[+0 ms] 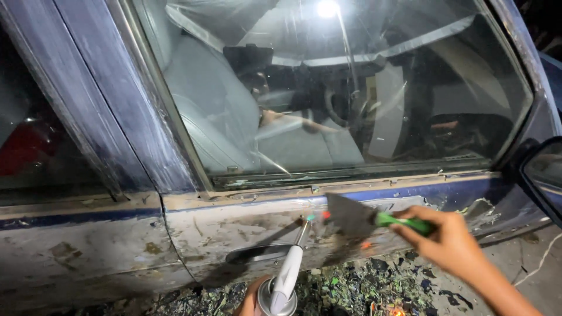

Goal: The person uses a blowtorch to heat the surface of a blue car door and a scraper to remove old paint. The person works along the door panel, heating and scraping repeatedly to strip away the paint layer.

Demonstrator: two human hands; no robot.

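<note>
Closest in, the left hand [253, 297] was barely in shot at the bottom edge, wrapped around the gas canister [275, 299] of a blowtorch [290, 270], with the nozzle angled up so its tip sat right at the car door [246, 231] panel, presumably to keep the heat on one spot of paint. Just to the right of that tip, the right hand [448, 240] was closed around the green handle of a scraper [357, 215], blade held flat-ish against the panel and pointing back toward the torch, so the edge met the metal beside the heated spot. The blade looked blurred, so I couldn't tell exactly how it touched. Below both hands, the ground was littered with paint flakes [357, 287], blue and green bits mostly, with a small orange glow among them near the bottom. Left of the torch sat the door handle [257, 253], recessed in stripped, greyish metal. A strip of blue paint ran above the hands under the window [351, 88]. Further back through the glass were pale seats [216, 105] and a steering wheel [342, 108]. The side mirror [544, 175] poked in past the right hand.
</note>
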